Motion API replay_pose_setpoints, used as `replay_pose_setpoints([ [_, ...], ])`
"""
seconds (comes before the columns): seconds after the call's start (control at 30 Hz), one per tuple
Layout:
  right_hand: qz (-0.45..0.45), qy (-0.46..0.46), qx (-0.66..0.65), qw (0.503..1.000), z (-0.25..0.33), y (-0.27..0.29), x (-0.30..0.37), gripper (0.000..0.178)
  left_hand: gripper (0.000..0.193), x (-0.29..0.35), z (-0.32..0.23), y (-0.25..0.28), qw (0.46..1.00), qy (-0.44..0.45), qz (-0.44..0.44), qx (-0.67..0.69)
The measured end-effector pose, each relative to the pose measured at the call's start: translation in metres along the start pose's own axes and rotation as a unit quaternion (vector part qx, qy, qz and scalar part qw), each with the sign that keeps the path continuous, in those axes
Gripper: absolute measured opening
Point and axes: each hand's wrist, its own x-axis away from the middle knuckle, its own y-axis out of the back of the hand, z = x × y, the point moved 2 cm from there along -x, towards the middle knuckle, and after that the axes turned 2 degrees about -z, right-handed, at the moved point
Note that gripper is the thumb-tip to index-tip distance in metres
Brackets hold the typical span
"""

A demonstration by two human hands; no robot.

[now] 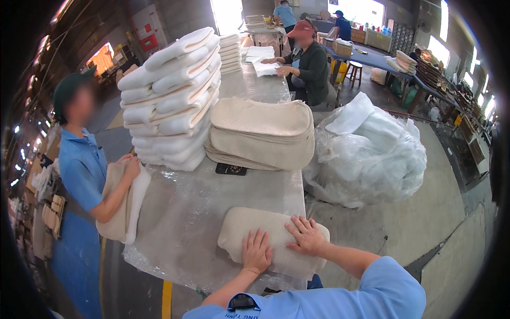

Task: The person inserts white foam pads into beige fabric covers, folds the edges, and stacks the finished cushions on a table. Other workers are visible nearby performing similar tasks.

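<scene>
A padded beige fabric cushion (234,226) lies near the front edge of the plastic-covered table (180,212). My left hand (257,251) rests flat on its middle, fingers stretched. To the right, my right hand (306,235) is spread on the same cushion, close to its right end. Neither hand grips anything. Beyond the cushion stands a stack of beige fabric covers (260,133) with rounded corners. A small black flat item (231,169) lies at the foot of that stack.
A tall stack of folded white padding (170,101) rises at the table's left. Beside it a person (82,159) holds a beige cover with white padding. Another person (311,69) handles white sheets farther back. A big plastic bag of white padding (372,154) stands at the right.
</scene>
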Motion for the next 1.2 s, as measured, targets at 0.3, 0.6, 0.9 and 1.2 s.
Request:
replay_pose_setpoints([
  [0.3,-0.001,0.011,-0.003,1.0,-0.006,-0.003,-0.005,0.08,0.067,0.002,0.006,-0.013,0.999,-0.013,-0.006,-0.041],
  [0.6,-0.018,0.017,-0.024,0.999,-0.012,-0.008,-0.01,0.078,0.064,0.0,0.01,-0.019,0.999,-0.008,0.018,-0.047],
  [0.9,-0.003,0.018,-0.058,0.998,-0.022,-0.013,-0.009,0.079,0.059,-0.005,0.004,-0.02,0.998,-0.004,0.008,-0.065],
  [1.2,0.038,0.052,-0.097,0.993,-0.033,-0.009,-0.005,0.086,0.058,-0.017,-0.014,-0.007,0.996,0.021,0.015,-0.091],
])
